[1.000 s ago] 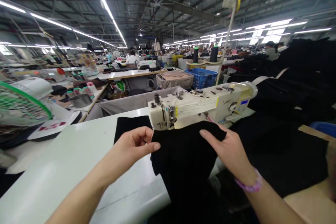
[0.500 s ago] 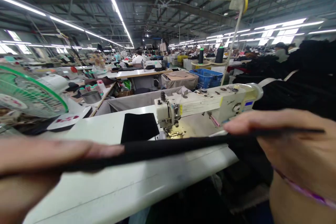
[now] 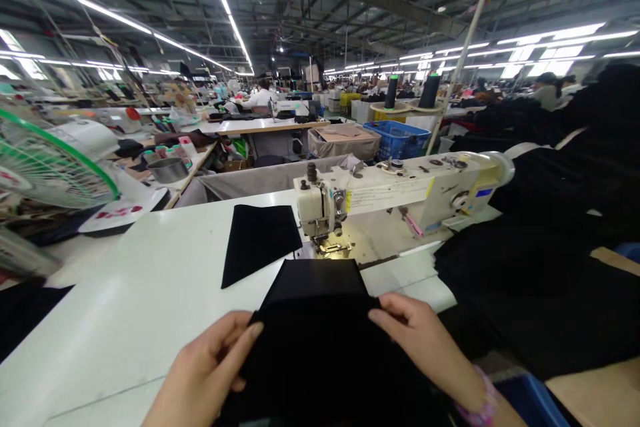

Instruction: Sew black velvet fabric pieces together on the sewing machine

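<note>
A piece of black fabric (image 3: 320, 347) spreads between my two hands, its far end lying just short of the sewing machine (image 3: 390, 197). My left hand (image 3: 215, 360) pinches its left edge between thumb and fingers. On the opposite edge, my right hand (image 3: 415, 323) has the same pinching grip; a purple band circles that wrist. The lower part of the fabric drops toward the bottom of the view. Left of the needle area, a separate black fabric panel (image 3: 260, 240) lies flat on the white sewing table (image 3: 125, 293).
A green-rimmed fan (image 3: 55, 160) stands at the left. Black fabric (image 3: 545, 280) is heaped along the right side. Behind the machine are a blue basket (image 3: 400, 140), thread cones (image 3: 391, 92) and a thread stand pole (image 3: 460, 67). A person in white (image 3: 263, 97) sits farther back.
Both hands have lowered and drawn closer together. The fabric, earlier seen edge-on and stretched across the view, now shows its broad face in front of the machine.
</note>
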Demonstrator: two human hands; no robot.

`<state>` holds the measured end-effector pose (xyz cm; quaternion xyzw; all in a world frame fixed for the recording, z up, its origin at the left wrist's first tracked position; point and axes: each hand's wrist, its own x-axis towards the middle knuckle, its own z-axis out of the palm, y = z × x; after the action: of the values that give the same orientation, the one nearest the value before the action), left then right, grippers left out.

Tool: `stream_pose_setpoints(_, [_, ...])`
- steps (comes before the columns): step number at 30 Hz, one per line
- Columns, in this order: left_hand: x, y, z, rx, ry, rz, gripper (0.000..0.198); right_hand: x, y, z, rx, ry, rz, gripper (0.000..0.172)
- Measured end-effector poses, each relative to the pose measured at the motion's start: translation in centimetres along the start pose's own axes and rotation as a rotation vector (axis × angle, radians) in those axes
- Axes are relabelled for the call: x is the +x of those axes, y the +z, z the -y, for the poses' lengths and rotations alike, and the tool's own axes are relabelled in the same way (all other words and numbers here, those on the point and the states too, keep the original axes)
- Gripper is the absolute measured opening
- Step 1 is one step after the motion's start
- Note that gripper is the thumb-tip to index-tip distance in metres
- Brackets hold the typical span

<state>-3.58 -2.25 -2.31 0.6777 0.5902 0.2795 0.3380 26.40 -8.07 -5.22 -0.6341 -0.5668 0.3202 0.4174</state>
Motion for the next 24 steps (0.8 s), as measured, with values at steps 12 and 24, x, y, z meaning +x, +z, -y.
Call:
stream_pose_setpoints(12, [13.0, 4.8, 0.4, 0.422, 0.196, 0.07, 0.016, 9.5, 4.5, -4.7, -0.141, -0.108, -0.252, 0.011])
stream_pose_setpoints(24, [6.3, 2.4, -0.8, -0.443, 0.214, -0.015, 0.008, 7.3, 2.7, -2.5, 0.659, 0.031, 0.032, 0.03])
